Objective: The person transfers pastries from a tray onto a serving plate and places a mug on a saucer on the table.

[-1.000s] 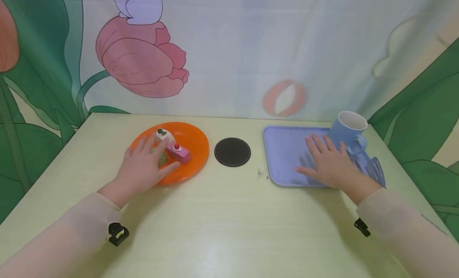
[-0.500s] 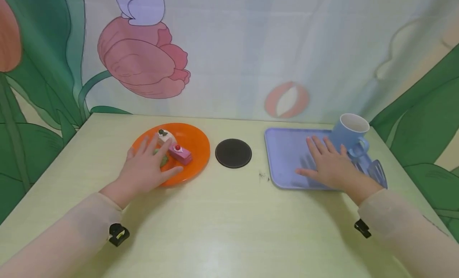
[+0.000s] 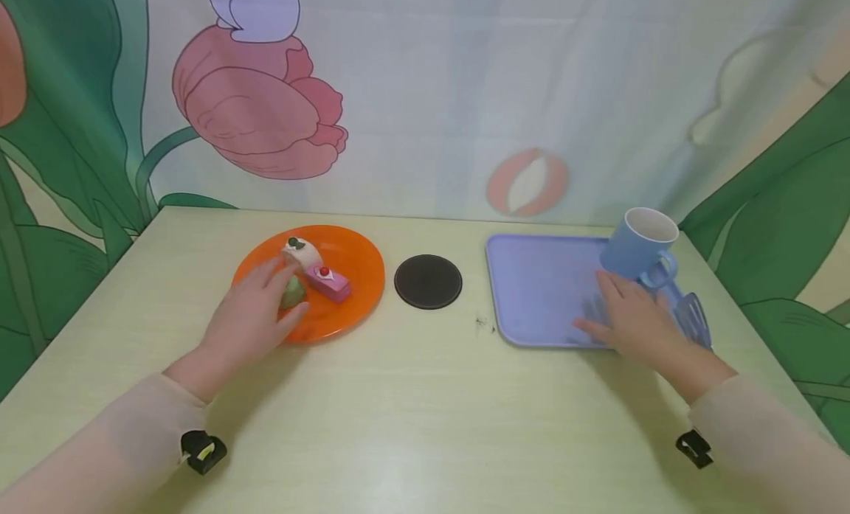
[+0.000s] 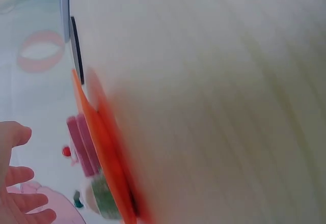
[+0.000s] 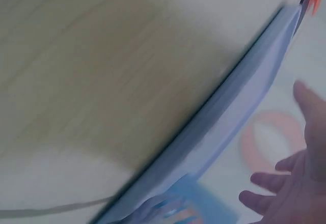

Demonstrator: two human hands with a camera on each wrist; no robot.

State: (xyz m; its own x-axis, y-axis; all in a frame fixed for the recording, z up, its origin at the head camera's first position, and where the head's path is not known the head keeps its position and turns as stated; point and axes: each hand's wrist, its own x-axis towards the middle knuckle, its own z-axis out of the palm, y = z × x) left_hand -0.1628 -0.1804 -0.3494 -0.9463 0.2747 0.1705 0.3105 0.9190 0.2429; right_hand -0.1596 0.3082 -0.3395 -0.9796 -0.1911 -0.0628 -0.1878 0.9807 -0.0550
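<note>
My left hand [image 3: 242, 318] hovers over the near left side of an orange plate [image 3: 361, 267], fingers relaxed and holding nothing. On that plate sit a pink cake slice [image 3: 330, 284] with a red cherry, a white cake piece [image 3: 304, 254] with a dark green top, and a green lump [image 3: 292, 293] partly hidden by the hand. My right hand [image 3: 640, 326] hangs over the near right part of a lavender-blue tray [image 3: 541, 289], also holding nothing. A light blue mug [image 3: 637, 245] stands upright at the tray's back right. Beside the hand lies a blue slotted utensil [image 3: 693, 318], partly hidden.
Between plate and tray lies a round black coaster [image 3: 428, 282]. Small dark marks [image 3: 483, 324] show on the pale wooden table [image 3: 412, 418]. A printed curtain [image 3: 425, 108] rises right behind the table's far edge.
Both hands have drawn back slightly toward the person, the left also a little left and the right a little right. Their fingers look less spread. The plate, tray and mug stay put.
</note>
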